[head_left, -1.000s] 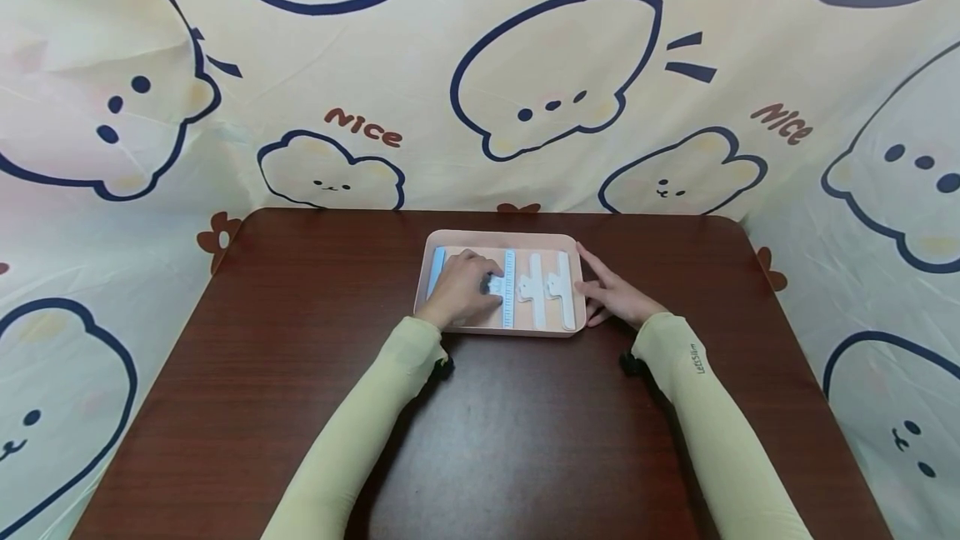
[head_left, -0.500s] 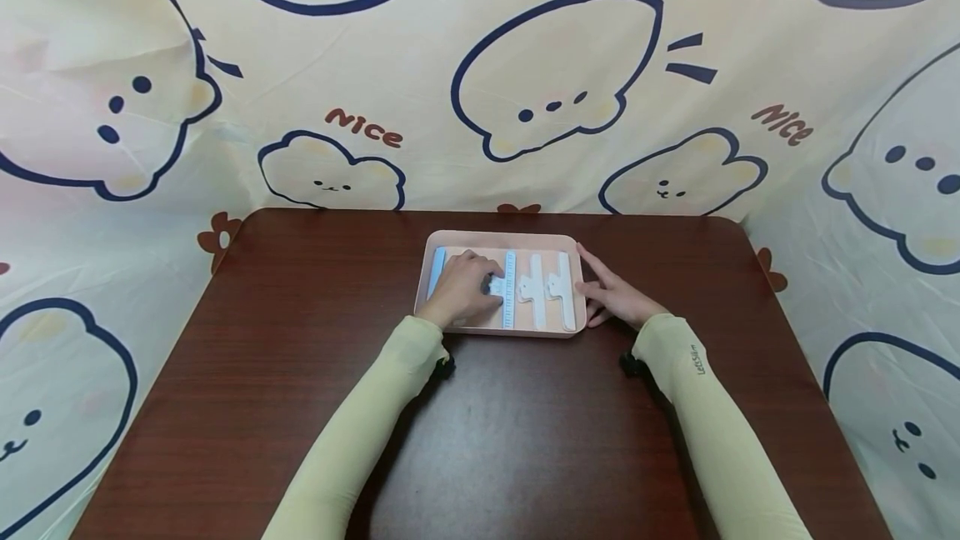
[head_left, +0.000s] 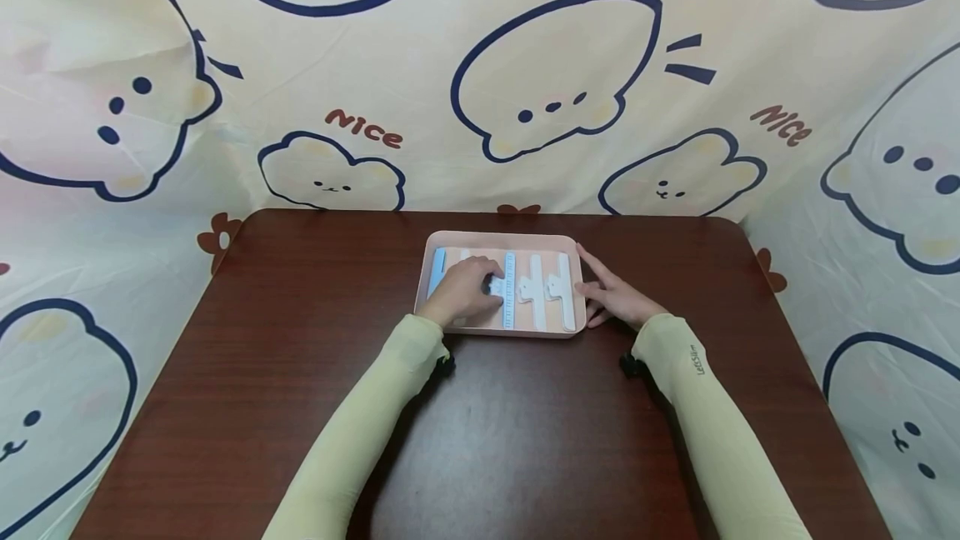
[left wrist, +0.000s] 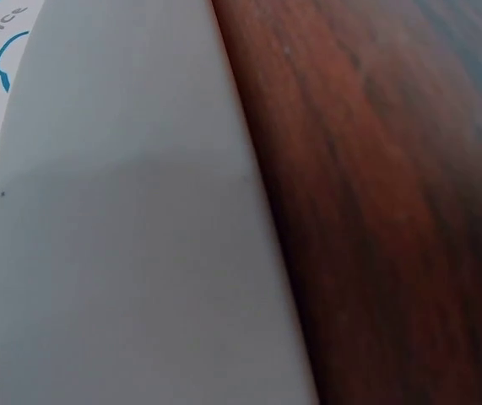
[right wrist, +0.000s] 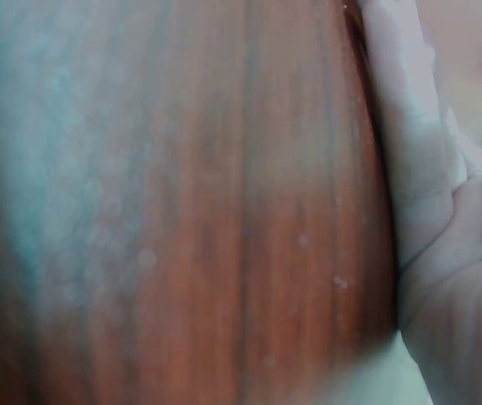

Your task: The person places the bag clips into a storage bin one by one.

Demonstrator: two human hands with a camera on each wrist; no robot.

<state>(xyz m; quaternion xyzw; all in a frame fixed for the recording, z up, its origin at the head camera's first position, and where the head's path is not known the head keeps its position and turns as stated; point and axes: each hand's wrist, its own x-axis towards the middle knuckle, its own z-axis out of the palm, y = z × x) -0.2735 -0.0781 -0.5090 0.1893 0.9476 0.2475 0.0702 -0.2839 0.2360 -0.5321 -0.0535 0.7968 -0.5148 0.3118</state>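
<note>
Reaching into the shallow pink plastic tray (head_left: 498, 237) at the middle of the dark brown wooden table (head_left: 300, 340), your left hand (head_left: 462, 293) lies over the tray's left half with its fingers curled down onto the handle of a light blue plastic bag clip (head_left: 508, 290); whether they actually pinch it cannot be told. Another blue clip (head_left: 436, 270) lies at the tray's left wall, and two white plastic bag clips (head_left: 550, 290) lie side by side in the right half. Your right hand (head_left: 615, 295) rests with straight, relaxed fingers against the tray's outer right wall. Both wrist views show only blurred close surfaces of tray and table.
</note>
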